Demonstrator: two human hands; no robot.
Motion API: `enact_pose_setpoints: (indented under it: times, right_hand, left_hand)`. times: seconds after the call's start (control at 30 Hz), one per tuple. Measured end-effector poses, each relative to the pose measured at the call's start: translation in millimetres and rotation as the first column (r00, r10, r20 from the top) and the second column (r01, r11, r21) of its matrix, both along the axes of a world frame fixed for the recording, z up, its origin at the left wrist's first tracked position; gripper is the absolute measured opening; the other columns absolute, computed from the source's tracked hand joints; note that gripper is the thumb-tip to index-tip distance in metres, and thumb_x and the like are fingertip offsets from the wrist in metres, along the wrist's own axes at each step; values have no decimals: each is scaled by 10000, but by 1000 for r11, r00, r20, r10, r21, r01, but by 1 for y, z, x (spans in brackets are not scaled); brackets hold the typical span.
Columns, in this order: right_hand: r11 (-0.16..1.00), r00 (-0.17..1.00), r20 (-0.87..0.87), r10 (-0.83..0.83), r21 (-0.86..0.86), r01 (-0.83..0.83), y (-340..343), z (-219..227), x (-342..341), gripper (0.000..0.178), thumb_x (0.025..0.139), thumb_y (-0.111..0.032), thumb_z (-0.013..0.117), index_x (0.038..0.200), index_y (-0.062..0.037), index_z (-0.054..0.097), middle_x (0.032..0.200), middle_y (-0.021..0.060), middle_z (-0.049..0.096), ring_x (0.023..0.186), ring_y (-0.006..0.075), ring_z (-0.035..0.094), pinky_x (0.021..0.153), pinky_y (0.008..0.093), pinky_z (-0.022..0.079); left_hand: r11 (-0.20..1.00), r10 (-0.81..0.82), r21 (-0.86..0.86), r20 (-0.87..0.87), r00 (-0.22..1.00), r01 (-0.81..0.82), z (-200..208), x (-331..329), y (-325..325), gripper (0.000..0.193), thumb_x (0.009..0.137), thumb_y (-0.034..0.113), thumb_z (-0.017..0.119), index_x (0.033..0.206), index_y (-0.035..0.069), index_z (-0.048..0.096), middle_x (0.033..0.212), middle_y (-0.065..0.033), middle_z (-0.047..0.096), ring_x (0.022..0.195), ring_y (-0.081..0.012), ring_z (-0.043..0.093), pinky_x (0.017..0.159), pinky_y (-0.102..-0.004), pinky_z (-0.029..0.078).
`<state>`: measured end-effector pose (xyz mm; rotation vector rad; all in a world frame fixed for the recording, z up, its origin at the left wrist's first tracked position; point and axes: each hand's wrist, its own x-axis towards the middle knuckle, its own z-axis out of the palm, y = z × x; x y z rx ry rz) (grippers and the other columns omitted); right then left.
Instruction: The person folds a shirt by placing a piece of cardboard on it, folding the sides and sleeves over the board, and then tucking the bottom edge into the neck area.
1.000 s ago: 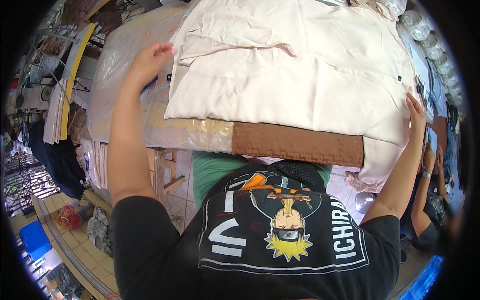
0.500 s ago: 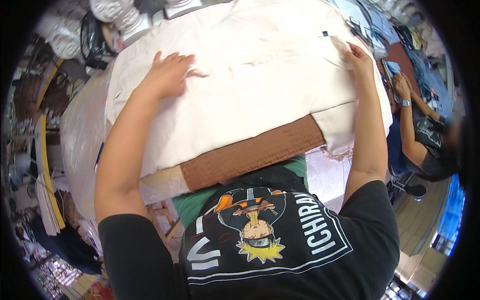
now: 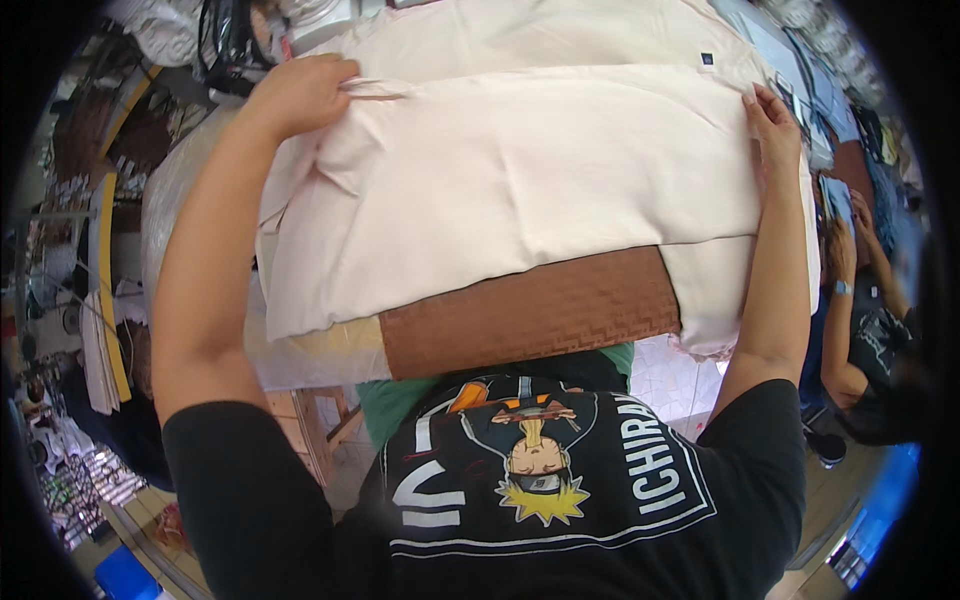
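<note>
A wide cream cloth (image 3: pixel 520 170) lies spread in layers over the table, a small dark tag (image 3: pixel 708 59) near its far right. Its upper layer has a fold edge running across the far part. At the left end of that edge my left hand (image 3: pixel 310 90) pinches the cloth, and creases run from its fingers. My right hand (image 3: pixel 773 120) holds the right end of the edge between thumb and fingers. A narrower flap of the cloth hangs at the near right. Below the near edge shows a brown patterned cover (image 3: pixel 530 310) on the tabletop.
Clear plastic sheeting (image 3: pixel 270 355) covers the table's left part. White ornate pieces (image 3: pixel 320 20) and a black plastic-wrapped thing (image 3: pixel 235 45) stand beyond it. At the right, another person's hands (image 3: pixel 843 235) handle light blue cloth beside heaped fabrics.
My left hand has moved away and leftward, closing on the cloth's edge. The upper layer is drawn straighter, its fold edge now plain. My view has shifted a little; my right hand keeps its pinch.
</note>
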<state>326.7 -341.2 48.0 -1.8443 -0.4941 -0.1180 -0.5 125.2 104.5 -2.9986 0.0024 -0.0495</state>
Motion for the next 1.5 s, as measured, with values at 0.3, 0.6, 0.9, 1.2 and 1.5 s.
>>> enact_pose_setpoints:
  times: [0.3, 0.6, 0.9, 1.2, 1.5]
  right_hand:
    - [900, 926, 350, 142, -436, 26, 61, 45, -67, 330, 844, -242, 659, 1148, -116, 635, 1070, 57, 649, 977, 137, 597, 852, 297, 454]
    - [559, 400, 390, 829, -555, -616, 291, 38, -280, 311, 783, -141, 692, 1082, -74, 639, 1093, 83, 628, 1039, 252, 571, 886, 352, 456]
    - [381, 412, 173, 895, -778, -499, 425, 2, -333, 250, 782, -129, 636, 1025, -78, 657, 1062, 105, 629, 977, 259, 598, 844, 344, 479]
    - [565, 597, -7, 802, 328, -757, 465, 89, -216, 135, 905, -133, 531, 1001, -68, 601, 891, 35, 635, 804, 145, 603, 709, 273, 486]
    - [575, 581, -188, 792, 550, -606, 452, 81, -185, 248, 852, -50, 495, 1089, 6, 545, 1033, 132, 610, 932, 267, 607, 822, 397, 502]
  left_hand:
    - [750, 520, -638, 406, 751, -175, 1, -113, 9, 354, 842, 291, 619, 1112, 62, 617, 1044, -87, 647, 916, -164, 602, 822, -294, 460]
    - [398, 879, -722, 123, 461, -566, -76, -245, -78, 342, 785, 271, 697, 1039, 50, 643, 962, -126, 650, 838, -251, 627, 745, -339, 492]
    - [364, 895, -736, 107, 433, -570, -91, -253, -90, 204, 776, 186, 703, 887, 39, 615, 841, -102, 621, 769, -254, 609, 683, -350, 483]
    - [229, 912, -826, -3, 411, -514, -92, -259, -85, 111, 792, 129, 667, 833, 65, 586, 767, -70, 603, 651, -212, 607, 606, -329, 489]
    - [591, 754, -658, 247, 608, -466, -59, -233, -52, 403, 771, 178, 695, 1113, 27, 545, 1083, -155, 585, 975, -292, 578, 842, -358, 456]
